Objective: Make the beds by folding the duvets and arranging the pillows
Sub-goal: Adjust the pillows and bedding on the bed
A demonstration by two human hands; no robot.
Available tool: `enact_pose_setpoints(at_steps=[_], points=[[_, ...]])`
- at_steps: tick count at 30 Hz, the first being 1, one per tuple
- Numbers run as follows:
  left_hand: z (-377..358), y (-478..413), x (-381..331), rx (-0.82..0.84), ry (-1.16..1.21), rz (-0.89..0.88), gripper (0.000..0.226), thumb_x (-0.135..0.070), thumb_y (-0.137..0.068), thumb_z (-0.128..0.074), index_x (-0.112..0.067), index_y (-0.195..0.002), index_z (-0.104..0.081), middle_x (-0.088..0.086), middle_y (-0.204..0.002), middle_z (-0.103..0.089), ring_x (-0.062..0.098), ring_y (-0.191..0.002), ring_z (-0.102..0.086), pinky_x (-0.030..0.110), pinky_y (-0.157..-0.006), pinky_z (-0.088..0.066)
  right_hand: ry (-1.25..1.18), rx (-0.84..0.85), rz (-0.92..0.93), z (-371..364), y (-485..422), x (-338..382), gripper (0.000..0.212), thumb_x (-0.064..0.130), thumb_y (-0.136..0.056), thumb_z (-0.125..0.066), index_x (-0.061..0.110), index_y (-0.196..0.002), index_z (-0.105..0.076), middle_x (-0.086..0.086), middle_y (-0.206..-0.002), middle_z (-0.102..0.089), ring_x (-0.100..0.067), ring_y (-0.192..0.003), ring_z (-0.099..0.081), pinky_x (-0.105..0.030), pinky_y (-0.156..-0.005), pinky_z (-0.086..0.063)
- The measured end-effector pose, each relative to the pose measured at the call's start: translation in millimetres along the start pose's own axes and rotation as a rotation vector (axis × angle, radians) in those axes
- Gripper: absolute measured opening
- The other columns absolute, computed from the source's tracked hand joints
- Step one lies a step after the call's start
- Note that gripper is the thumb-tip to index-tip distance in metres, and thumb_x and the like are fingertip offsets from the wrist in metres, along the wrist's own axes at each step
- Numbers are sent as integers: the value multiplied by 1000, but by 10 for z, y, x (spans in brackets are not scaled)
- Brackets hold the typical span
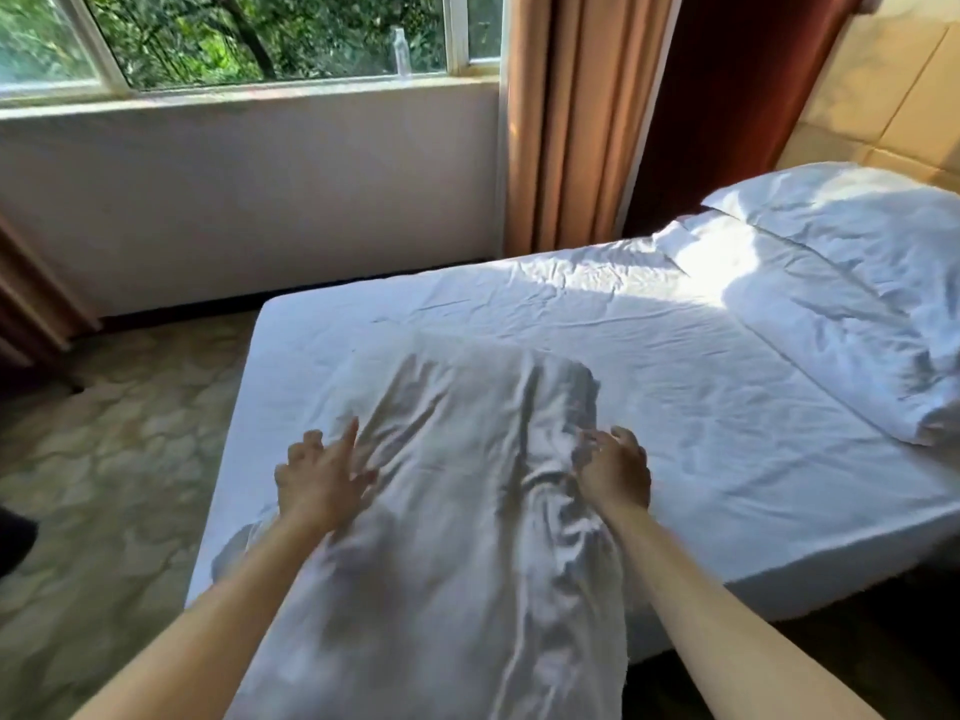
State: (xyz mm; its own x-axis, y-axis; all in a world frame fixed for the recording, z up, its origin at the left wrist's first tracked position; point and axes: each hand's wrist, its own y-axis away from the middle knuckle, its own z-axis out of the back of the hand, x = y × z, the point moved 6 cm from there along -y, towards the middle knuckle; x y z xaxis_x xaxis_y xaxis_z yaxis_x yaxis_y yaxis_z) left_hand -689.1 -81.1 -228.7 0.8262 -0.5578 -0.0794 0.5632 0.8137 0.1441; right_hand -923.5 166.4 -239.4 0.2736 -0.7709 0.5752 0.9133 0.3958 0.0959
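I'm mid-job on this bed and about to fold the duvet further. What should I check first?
1. Left hand is on the duvet: ok, its fingers are spread against the left side.
2. Right hand has a grip: cannot tell, its fingers curl at the cloth's right side.
3. Duvet lies flat: not ok, it is bunched in long creases between the hands.
4. Duvet is fully on the bed: not ok, its near end runs past the bed's edge toward the person.
5. Pillow is out of the fold's way: ok, it lies apart at the far right end.
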Motion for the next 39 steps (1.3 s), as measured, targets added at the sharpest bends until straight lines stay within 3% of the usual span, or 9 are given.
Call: enact_pose_setpoints(at_steps=[3,6,10,14,17,21,24,27,39], points=[[-714,-295,11,353,-48,-82,70,-66,-89,-37,-45,-148,-5,10,-158,5,32,-144,-8,56,-109,-23,128,191,-94,-464,-113,-3,39,23,-89,-46,28,-127,-54,-11,-146,-30,-34,-128,-38,-40,-105,-37],[-1208,-575,-92,567,-34,-177,80,-65,-88,-40,-39,-149,4,21,-156,7,35,-145,0,52,-116,-13,231,242,-60,-902,-227,212,52,27,-94,-45,25,-144,-33,-13,-155,-14,-32,-139,-23,-38,-112,-25],[-1206,-1063,-233,354,4,-209,101,-91,-59,-23,-49,-139,23,5,-152,33,29,-144,20,68,-106,-6,309,261,28,-1529,-380,479,64,52,-94,-18,31,-149,9,-9,-158,16,-27,-146,6,-43,-118,-4],[-1446,-1434,-339,413,26,-242,103,-95,-45,1,-51,-133,30,-3,-151,35,24,-142,25,72,-103,1,333,585,-2,-2215,-484,245,118,86,-43,33,38,-148,10,0,-160,6,-20,-147,5,-47,-116,-4],[-1537,-1564,-343,392,26,-228,101,-95,-51,0,-51,-140,20,-2,-154,28,24,-144,22,72,-103,1,410,438,6,-2162,-594,299,70,66,-87,-9,37,-148,10,-9,-155,-24,-26,-143,-21,-41,-113,-3],[-1552,-1510,-361,314,7,-241,81,-85,-69,-2,-52,-139,21,-1,-158,17,25,-145,14,69,-105,-3,371,686,-28,-2218,-542,127,103,78,-55,19,37,-148,10,1,-159,12,-16,-146,11,-46,-116,1],[-1482,-1573,-504,349,9,-239,74,-76,-83,-17,-49,-143,16,1,-158,14,26,-146,12,68,-106,-3,380,736,-75,-1951,-572,9,64,60,-95,-18,33,-150,-2,2,-159,8,-22,-147,9,-50,-116,2],[-1298,-1562,-806,295,9,-305,68,-66,-90,-22,-43,-148,6,2,-159,12,26,-146,8,66,-109,-4,370,743,-130,-1518,-423,-245,58,42,-99,-33,32,-151,-9,-2,-160,4,-28,-146,8,-52,-116,3],[-1046,1499,-3815,287,-88,-1196,66,-53,-98,-20,-29,-149,14,7,-157,19,27,-147,8,57,-114,-4,147,182,-1025,1030,3359,-3126,47,29,-102,-28,14,-146,-29,-8,-152,-29,-26,-140,-28,-36,-107,-28]])
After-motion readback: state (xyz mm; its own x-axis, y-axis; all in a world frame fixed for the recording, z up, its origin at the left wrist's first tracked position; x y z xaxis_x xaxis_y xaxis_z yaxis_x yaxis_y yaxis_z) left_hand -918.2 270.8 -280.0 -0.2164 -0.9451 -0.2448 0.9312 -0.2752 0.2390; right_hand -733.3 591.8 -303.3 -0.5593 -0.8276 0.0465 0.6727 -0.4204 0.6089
